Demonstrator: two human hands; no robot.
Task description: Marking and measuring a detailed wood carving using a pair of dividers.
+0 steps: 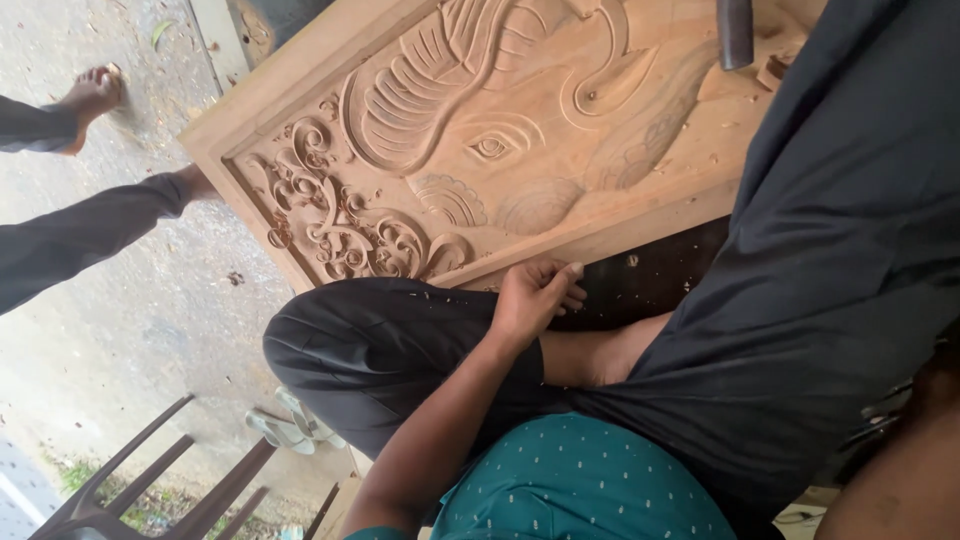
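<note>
The carved wooden panel (500, 140) lies flat, occupying the upper centre of the head view. Its long axis runs diagonally from the lower left corner, near the scrollwork, up toward the upper right, where it passes out of frame. The panel's near long edge faces the person's lap. Relief carving covers the face: an elephant's eye at centre, a ribbed ear above it, a curled trunk to the right, and floral scrolls in the lower left corner. A plain raised frame borders the carving. Loose wood chips lie on the right part of the surface.

The left hand (535, 295) rests at the panel's near edge, fingertips touching or just beside the frame, fingers loosely curled together on nothing; the grip is empty. The forearm runs down toward the teal dotted shirt (580, 480). The right hand is not clearly shown; only a forearm edge appears at the lower right corner, so its grip cannot be told.

A dark cylindrical tool (735, 32) stands over the panel's upper right area, cut off by the top edge. The person's dark trousers (840, 260) cover the right side and the bent knee at lower centre.

On the concrete floor (160, 300) at left stand another person's legs (90, 230) with bare feet. Pale sandals (285, 425) lie near the knee, beside a dark plastic chair (150, 480).
</note>
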